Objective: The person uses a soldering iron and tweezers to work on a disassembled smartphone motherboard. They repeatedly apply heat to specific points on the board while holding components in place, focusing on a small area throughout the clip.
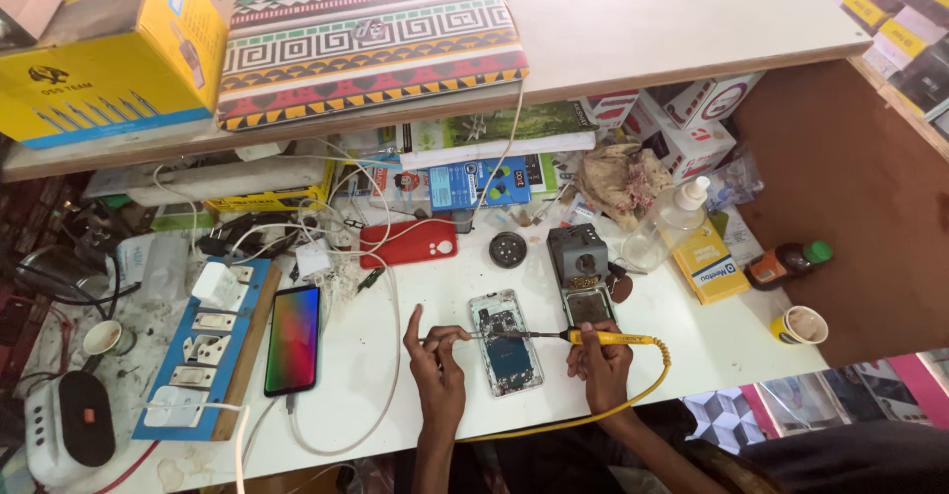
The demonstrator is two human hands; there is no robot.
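The right hand [598,363] grips a yellow-handled soldering iron [583,337], its tip over the opened phone [505,342] lying on the white table [692,341]. The left hand [438,365] pinches thin tweezers [465,336], reaching the phone's upper edge. A lit smartphone [293,340] lies well left

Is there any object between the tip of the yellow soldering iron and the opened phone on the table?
Nothing visible does. The right hand holds the yellow soldering iron with its tip right over the opened phone. The left hand brings thin tweezers to the same spot from the other side.
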